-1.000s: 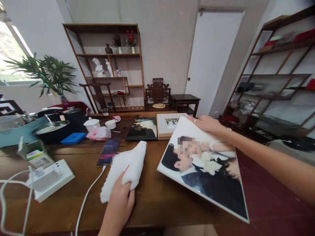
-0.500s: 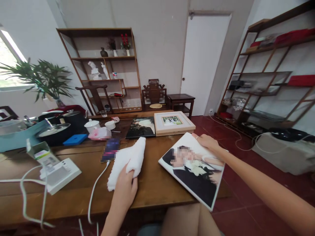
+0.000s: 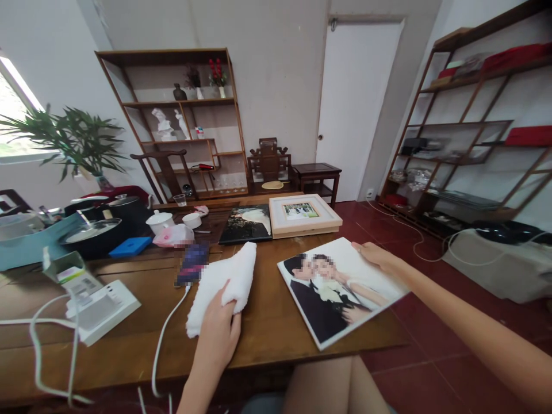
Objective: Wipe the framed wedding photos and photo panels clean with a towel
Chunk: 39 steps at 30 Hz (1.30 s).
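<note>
My left hand (image 3: 222, 319) grips a folded white towel (image 3: 211, 287) on the wooden table (image 3: 263, 339). To its right, my right hand (image 3: 377, 256) holds a photo panel (image 3: 330, 299) with white edges by its far right edge. The panel shows a couple, one in a dark suit and one in white with a bouquet. It sits slightly tilted over the table's right front part; whether its lower edge touches the wood I cannot tell. My right thumb lies along the panel's edge, and the other fingers are partly hidden.
Behind are a dark photo panel (image 3: 246, 223) and light wooden frames (image 3: 306, 215). Left of the towel lie a phone (image 3: 192, 263) on a white cable (image 3: 166, 328), a pink packet (image 3: 173, 234), a blue box (image 3: 131, 246), a white box (image 3: 107, 313) and a black pan (image 3: 90, 236).
My right hand has turned the photo panel anticlockwise, its lower corner swinging left and its picture now more upright. My left hand and the towel have hardly moved.
</note>
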### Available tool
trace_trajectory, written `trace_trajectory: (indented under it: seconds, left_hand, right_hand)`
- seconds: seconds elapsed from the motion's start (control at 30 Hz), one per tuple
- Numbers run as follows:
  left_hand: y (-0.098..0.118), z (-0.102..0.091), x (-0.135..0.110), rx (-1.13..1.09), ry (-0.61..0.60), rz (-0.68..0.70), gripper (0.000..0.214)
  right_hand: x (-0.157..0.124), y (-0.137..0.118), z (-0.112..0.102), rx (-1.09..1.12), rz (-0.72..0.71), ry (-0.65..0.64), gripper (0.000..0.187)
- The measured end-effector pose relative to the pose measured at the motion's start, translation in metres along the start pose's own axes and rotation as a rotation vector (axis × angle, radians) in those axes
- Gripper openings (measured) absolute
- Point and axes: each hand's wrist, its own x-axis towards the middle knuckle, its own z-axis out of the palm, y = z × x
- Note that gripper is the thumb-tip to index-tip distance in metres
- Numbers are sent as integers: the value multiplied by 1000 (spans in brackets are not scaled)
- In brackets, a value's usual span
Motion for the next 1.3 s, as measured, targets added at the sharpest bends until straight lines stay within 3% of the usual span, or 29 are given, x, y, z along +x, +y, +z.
trace_trajectory:
  seconds: [0.13,0.27,0.33,0.47,0.53,0.73,0.87,0.97,1.1,1.3]
  left_hand:
    - [-1,2,-1,6,-1,10,25]
    - [-3,3,-2,22,8,27,25]
    - [-3,2,-2,42,20,47,24]
    - [-3,-1,-2,91,35,110,23]
    - [-4,-2,-2,100,52,130,23]
    - [0,-1,-1,83,34,97,23]
    - [12,-9,17,49,-96,58,23]
    - [20,-13,37,73,-177,39,18]
    - [23,-6,46,95,-308,84,24]
    - [24,10,37,41,-293,42,33]
  right_hand:
    - [-15,16,-2,12,-42,-9,36]
    - [-32,19,6,-13,-128,161,27]
    - [-40,15,14,23,-99,218,33]
    - [-52,3,39,253,-139,94,49]
    - [-57,-3,53,356,-235,-4,53]
    - [-68,-15,80,299,-383,168,53]
    - [-70,-11,80,272,-467,211,47]
    - [-69,-6,73,261,-600,125,47]
    - [-65,0,66,276,-726,-21,34]
    - [-62,-2,68,360,-735,-25,29]
